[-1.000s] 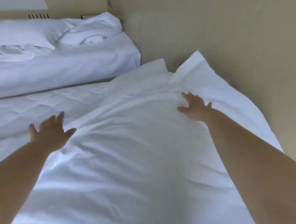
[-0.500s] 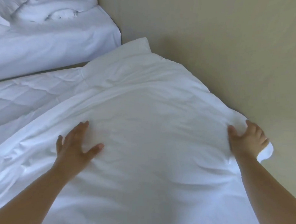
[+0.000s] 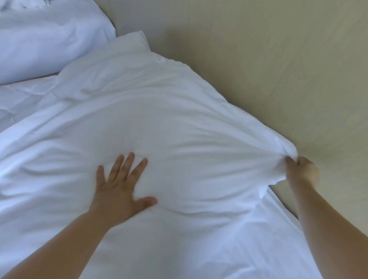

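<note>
Sheet: I see a wide white cotton sheet (image 3: 167, 123) lying across the bed, its right edge along the wall.
Wall: plain beige plaster wall (image 3: 270, 49), just beside the sheet.
Mattress: quilted white mattress (image 3: 10, 105), bare at the left.
Far bedding: rumpled white bedding (image 3: 35, 40), probably a second bed.
Left hand (image 3: 119, 191): flat, fingers spread straight, pressing the sheet's middle.
Right hand (image 3: 302, 171): fingers curled, gripping the sheet's bunched edge by the wall.
</note>
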A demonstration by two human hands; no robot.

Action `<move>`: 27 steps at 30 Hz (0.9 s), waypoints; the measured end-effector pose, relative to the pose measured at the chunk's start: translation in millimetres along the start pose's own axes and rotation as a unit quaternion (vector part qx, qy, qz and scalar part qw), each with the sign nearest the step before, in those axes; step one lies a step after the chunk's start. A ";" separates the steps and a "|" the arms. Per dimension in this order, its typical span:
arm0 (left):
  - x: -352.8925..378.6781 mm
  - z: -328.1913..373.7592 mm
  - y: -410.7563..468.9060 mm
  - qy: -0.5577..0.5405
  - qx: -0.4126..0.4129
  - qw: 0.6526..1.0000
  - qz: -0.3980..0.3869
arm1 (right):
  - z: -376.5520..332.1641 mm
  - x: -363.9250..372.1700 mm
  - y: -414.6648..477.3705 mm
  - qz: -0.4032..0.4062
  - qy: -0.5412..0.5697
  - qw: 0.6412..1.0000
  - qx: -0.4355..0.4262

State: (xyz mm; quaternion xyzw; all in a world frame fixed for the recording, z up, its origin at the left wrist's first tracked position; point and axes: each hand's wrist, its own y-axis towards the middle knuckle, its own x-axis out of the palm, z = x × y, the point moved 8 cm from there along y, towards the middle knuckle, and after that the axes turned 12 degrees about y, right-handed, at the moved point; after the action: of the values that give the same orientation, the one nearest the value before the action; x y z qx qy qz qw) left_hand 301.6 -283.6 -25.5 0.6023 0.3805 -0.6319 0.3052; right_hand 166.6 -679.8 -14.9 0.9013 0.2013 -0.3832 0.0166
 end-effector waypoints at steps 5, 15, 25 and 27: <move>-5.9 3.9 -11.8 0.053 -0.026 0.997 0.048 | -32.6 8.3 -38.2 -0.001 -0.059 0.997 -0.043; 52.7 -94.2 -177.7 0.056 -0.080 0.995 0.004 | -128.8 169.5 -310.5 -0.262 -0.264 0.737 -0.565; 73.2 -308.1 -478.8 0.034 -0.411 0.908 0.071 | -170.5 196.1 -447.2 -0.264 -0.167 0.830 -0.461; 85.1 -334.7 -529.0 0.044 -0.442 0.891 0.093 | -179.3 219.8 -535.9 -0.296 -0.135 0.752 -0.573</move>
State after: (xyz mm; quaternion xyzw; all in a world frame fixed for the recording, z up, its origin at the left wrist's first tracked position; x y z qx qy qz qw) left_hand 24.6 283.8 -45.0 0.4653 0.5755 -0.3400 0.5802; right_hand 225.5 -77.7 25.0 0.5573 0.6353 -0.2999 0.4425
